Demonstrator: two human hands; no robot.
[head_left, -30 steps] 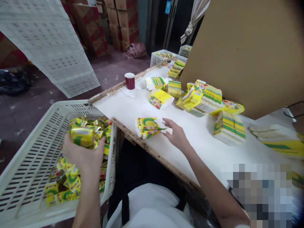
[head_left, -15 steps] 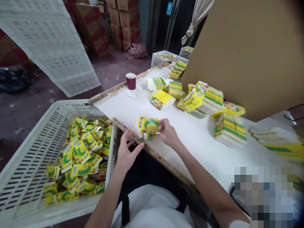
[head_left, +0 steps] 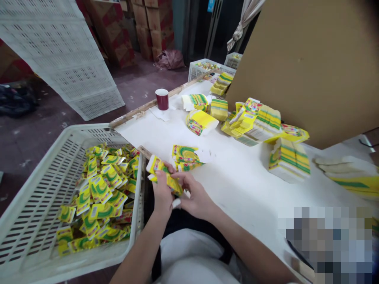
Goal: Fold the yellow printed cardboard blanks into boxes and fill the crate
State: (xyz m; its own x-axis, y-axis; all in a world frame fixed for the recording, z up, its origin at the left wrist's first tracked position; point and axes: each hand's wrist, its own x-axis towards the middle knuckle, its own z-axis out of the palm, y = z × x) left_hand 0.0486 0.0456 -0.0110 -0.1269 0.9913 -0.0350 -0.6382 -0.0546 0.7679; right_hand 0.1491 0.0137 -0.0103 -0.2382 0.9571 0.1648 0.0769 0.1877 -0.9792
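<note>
My left hand [head_left: 162, 195] is closed around a small yellow-and-green printed card [head_left: 166, 175], held tilted over the table's wooden front edge. It looks folded or doubled; I cannot tell which. My right hand [head_left: 194, 195] pinches its lower end, with a bit of white showing at the fingertips. Just beyond the hands, a few more yellow printed cards [head_left: 186, 154] lie on the white tabletop [head_left: 237, 181]. To the left stands a white plastic crate [head_left: 71, 138], holding a heap of yellow-and-green packets [head_left: 102, 189].
Stacks of yellow-and-green cards [head_left: 263, 118] stand along a brown board [head_left: 296, 71], another stack [head_left: 290, 159] nearer. A dark red cup [head_left: 162, 99] sits at the far-left table edge. A person [head_left: 328, 240], blurred out, is at lower right. Tall white crates [head_left: 65, 59] rise at left.
My right hand has moved toward me, off the cards on the table, and met my left hand. My left hand, open before, now grips a yellow printed card.
</note>
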